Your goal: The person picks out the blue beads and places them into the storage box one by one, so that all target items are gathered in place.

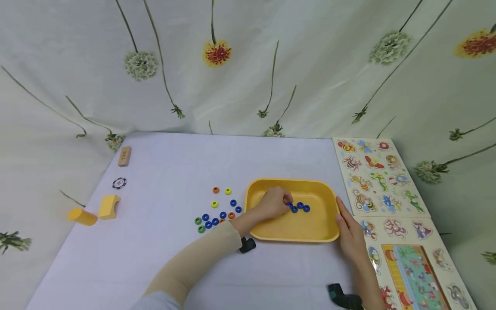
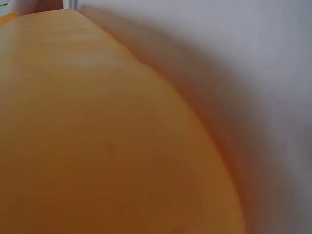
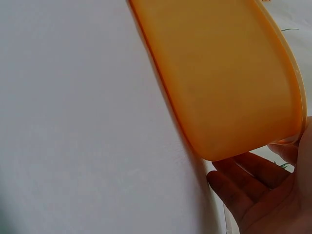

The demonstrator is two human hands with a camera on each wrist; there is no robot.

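Observation:
A yellow rectangular tray [image 1: 314,228] lies on the white table, and several blue ring beads [image 1: 306,208] sit together in its middle. My left hand [image 1: 274,201] reaches in over the tray's left side with bent fingers, its fingertips pinching a blue bead [image 1: 289,205] at the left end of that group. At the tray's right end, my right hand [image 1: 350,232] grips the rim. The right wrist view has the thumb at the rim and the fingers [image 3: 243,178] against the outer wall. In the left wrist view the tray's side [image 2: 112,122] fills most of the picture and hides the left fingers.
Loose green, blue, yellow and orange beads [image 1: 208,224] lie left of the tray, partly behind the left forearm. Farther left are a yellow cylinder [image 1: 82,217], a yellow arch block [image 1: 109,207], a chip [image 1: 119,183] and a wooden block [image 1: 124,156]. Picture puzzle boards [image 1: 381,176] line the right edge.

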